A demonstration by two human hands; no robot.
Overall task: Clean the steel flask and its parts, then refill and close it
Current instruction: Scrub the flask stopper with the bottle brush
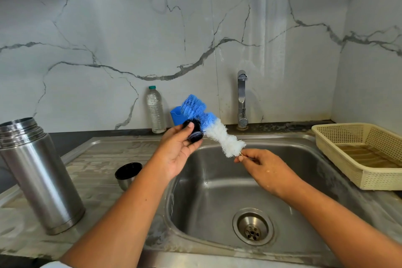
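The open steel flask point(39, 176) stands upright on the drainboard at the left, without a lid. Its steel cup point(128, 175) lies on the drainboard beside the basin. My left hand point(177, 152) holds the black stopper point(193, 130) between thumb and fingers above the basin's left rim. My right hand point(264, 168) pinches the wire handle of a bottle brush point(208, 125) with blue and white bristles. The brush slants up to the left, and its bristles touch the stopper.
The steel sink point(228, 183) with its drain point(253, 226) lies below both hands. A tap point(242, 99) rises behind it. A plastic water bottle point(155, 110) and a blue holder point(177, 115) stand by the wall. A cream basket point(361, 152) sits at the right.
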